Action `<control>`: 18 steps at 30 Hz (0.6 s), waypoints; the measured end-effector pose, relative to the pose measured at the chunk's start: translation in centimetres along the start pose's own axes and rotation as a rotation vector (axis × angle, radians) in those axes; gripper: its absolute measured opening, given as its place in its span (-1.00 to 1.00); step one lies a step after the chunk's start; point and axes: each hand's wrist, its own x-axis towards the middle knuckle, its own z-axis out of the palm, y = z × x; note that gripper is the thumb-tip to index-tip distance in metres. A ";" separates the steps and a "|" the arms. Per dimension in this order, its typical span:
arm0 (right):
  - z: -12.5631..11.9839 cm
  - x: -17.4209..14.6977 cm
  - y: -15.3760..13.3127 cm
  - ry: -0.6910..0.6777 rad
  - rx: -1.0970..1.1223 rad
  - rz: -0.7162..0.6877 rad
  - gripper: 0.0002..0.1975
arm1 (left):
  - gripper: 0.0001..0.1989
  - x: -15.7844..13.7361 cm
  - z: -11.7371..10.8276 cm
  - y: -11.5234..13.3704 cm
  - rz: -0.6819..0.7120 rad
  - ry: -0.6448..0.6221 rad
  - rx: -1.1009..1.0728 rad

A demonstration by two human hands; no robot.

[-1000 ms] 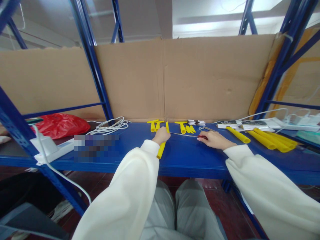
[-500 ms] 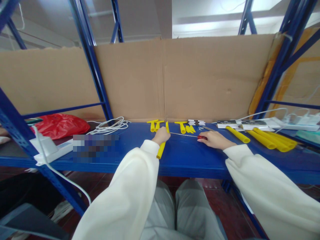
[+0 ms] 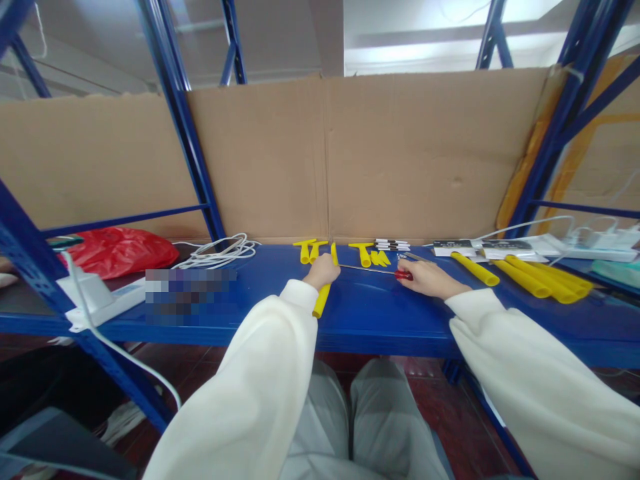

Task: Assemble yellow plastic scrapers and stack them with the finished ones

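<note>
My left hand is closed round a yellow T-shaped scraper, whose tubular handle sticks out below the fist and whose flat head shows above it. In my right hand is the red handle of a screwdriver. Its long thin shaft points left and reaches the scraper at my left fist; the tip is hidden there. Just behind my left hand lie two yellow T-shaped pieces. Another T-shaped piece rests between my hands, further back, beside small yellow wedge-like pieces.
Yellow tubes lie on the blue shelf at the right, near white-and-black packets. Black-and-white strips sit by the cardboard wall. To the left are coiled white cable, a red bag and a power strip.
The fingers of my right hand have shifted slightly on the red screwdriver handle, showing more of it. My left hand keeps the scraper in nearly the same place.
</note>
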 end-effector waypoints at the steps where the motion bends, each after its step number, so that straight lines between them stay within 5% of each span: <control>1: 0.0 0.0 0.0 0.003 -0.014 -0.007 -0.89 | -0.69 0.0 0.0 0.0 -0.003 -0.004 0.001; 11: 0.2 0.1 0.8 -0.043 0.009 0.003 -0.72 | -0.70 0.1 0.1 -0.1 -0.014 -0.003 0.040; 18: 1.4 0.5 4.2 -0.053 0.094 0.095 -0.74 | -0.66 -0.1 -0.1 0.1 -0.013 0.002 0.068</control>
